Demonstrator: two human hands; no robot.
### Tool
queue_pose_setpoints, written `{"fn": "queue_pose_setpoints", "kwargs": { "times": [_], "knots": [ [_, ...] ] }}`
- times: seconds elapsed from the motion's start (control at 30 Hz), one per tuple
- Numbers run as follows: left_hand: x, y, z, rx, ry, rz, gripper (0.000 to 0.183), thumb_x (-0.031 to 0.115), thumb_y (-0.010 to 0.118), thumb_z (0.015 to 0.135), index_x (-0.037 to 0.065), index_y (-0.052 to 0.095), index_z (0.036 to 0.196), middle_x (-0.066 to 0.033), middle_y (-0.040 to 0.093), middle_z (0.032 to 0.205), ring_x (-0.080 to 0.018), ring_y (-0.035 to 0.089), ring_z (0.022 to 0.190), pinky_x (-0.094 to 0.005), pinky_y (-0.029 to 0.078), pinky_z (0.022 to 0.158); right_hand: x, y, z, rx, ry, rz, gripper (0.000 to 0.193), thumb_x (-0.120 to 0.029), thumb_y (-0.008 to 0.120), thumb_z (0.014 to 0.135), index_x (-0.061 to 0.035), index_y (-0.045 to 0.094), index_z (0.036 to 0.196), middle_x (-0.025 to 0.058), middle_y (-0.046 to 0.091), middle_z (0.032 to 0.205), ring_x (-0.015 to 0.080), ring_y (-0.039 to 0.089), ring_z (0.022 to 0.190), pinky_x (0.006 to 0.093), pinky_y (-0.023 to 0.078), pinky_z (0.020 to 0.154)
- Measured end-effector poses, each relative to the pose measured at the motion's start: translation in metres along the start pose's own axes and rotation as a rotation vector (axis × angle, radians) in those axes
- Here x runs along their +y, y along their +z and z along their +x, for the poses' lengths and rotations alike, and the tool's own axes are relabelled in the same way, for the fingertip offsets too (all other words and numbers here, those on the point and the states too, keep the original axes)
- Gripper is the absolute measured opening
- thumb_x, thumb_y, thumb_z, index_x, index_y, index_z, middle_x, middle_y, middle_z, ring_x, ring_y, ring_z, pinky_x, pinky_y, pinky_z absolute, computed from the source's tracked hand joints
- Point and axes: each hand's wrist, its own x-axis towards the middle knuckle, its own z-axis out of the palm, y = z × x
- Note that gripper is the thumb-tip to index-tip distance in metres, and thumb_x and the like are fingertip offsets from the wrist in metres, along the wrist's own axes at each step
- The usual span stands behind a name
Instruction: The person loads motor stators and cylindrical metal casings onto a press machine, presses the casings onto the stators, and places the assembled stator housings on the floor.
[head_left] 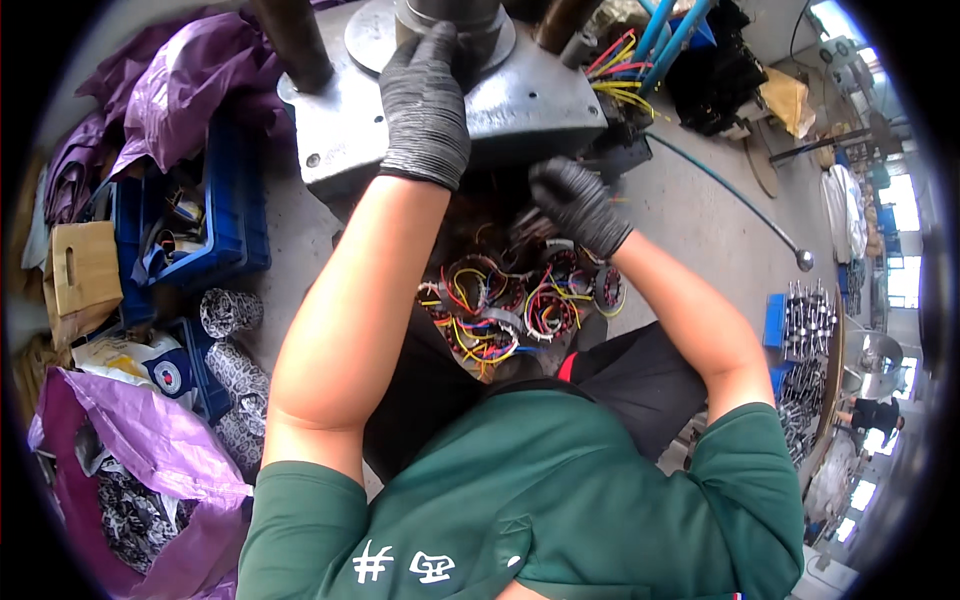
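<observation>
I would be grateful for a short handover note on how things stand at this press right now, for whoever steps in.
Left hand: gloved, flat on the round metal part on top of the grey press; whether it grips cannot be told.
Right hand: gloved, blurred, fingers curled at the press's front edge, above the pile; what it holds cannot be told.
Things: a pile of wound stators with coloured wires lies in front of the person, below the press. Blue crates and purple bags stand to the left.
Done: cannot be told.
Left: the pile, by the look of it.
</observation>
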Motion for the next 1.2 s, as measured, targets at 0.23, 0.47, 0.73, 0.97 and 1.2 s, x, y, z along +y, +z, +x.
{"fn": "queue_pose_setpoints", "kwargs": {
  "times": [0.23,0.47,0.73,0.97,1.2],
  "knots": [
    [-0.014,-0.003,-0.023,-0.210,-0.040,0.098,0.030,0.023,0.063,0.102,0.000,0.067,0.120,-0.0153,0.074,0.111,-0.0250,0.072,0.104,-0.0370,0.060,0.095,0.104,0.072,-0.201,-1.037,0.738,-0.430,0.066,-0.043,0.076,0.079,0.0018,0.064,0.127,0.0270,0.070,0.118,0.0415,0.068,0.112,0.0493,0.054,0.096],
    [-0.031,0.009,-0.031,-0.264,-0.118,0.179,0.020,0.022,0.064,0.102,0.003,0.068,0.108,-0.0080,0.073,0.096,-0.0172,0.070,0.085,-0.0310,0.055,0.078,0.112,0.101,-0.252,-0.985,0.856,-0.513,0.063,-0.041,0.078,0.078,0.0000,0.066,0.125,0.0281,0.071,0.116,0.0417,0.069,0.109,0.0491,0.056,0.095],
    [-0.034,0.009,-0.035,-0.316,-0.102,0.332,0.029,0.026,0.065,0.100,0.001,0.067,0.116,-0.0108,0.075,0.108,-0.0213,0.072,0.101,-0.0337,0.056,0.091,0.068,0.046,-0.173,-1.007,0.723,-0.578,0.052,-0.032,0.074,0.072,-0.0046,0.071,0.116,0.0238,0.074,0.109,0.0400,0.072,0.104,0.0467,0.058,0.089],
    [-0.046,0.020,-0.051,-0.358,-0.105,0.483,0.023,0.025,0.062,0.102,0.007,0.068,0.114,-0.0040,0.068,0.102,-0.0151,0.064,0.093,-0.0294,0.051,0.085,0.005,-0.112,-0.069,-0.342,0.629,-0.324,0.046,-0.042,0.081,0.072,-0.0082,0.073,0.102,0.0205,0.073,0.092,0.0327,0.073,0.083,0.0453,0.056,0.074],
    [-0.076,0.032,-0.086,-0.765,-0.224,0.605,0.036,0.022,0.061,0.104,0.000,0.059,0.132,-0.0115,0.065,0.120,-0.0197,0.062,0.108,-0.0348,0.051,0.095,0.003,-0.112,-0.041,0.458,0.545,0.198,0.044,-0.021,0.082,0.072,-0.0083,0.073,0.113,0.0132,0.077,0.099,0.0228,0.074,0.091,0.0338,0.057,0.084]
  ]
}}
